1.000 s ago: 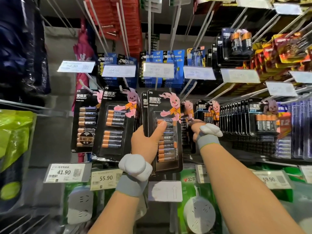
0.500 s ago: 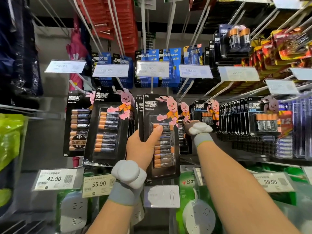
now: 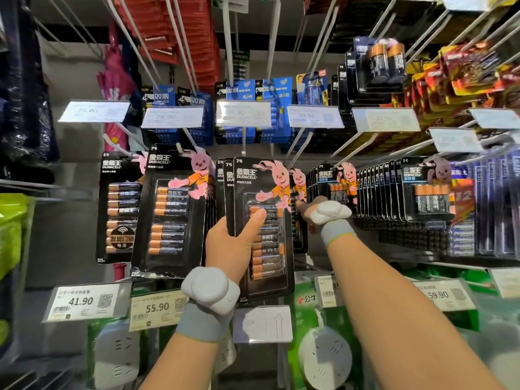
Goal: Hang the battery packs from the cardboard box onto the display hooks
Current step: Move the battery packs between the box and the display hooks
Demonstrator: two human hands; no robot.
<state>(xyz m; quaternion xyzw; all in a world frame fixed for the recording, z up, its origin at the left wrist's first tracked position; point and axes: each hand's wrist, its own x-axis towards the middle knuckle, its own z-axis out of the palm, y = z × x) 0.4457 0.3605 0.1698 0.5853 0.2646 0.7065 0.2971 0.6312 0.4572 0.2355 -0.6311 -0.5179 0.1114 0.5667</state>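
Battery pack (image 3: 268, 254), marked DURACELL 7号, stays clasped in my left hand (image 3: 232, 244); right hand (image 3: 308, 206) behind it, grip hidden, barely moved

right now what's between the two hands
The battery pack: the left hand grips its left edge, thumb on the front, and the right hand is at its right edge. Head view.

Battery pack (image 3: 270, 257): glossy black card w/ clear shiny plastic blister. Price tag (image 3: 87, 301): paper in glossy clear plastic sleeve. Wristband (image 3: 201, 323): grey knit cloth, matt white plastic pod.
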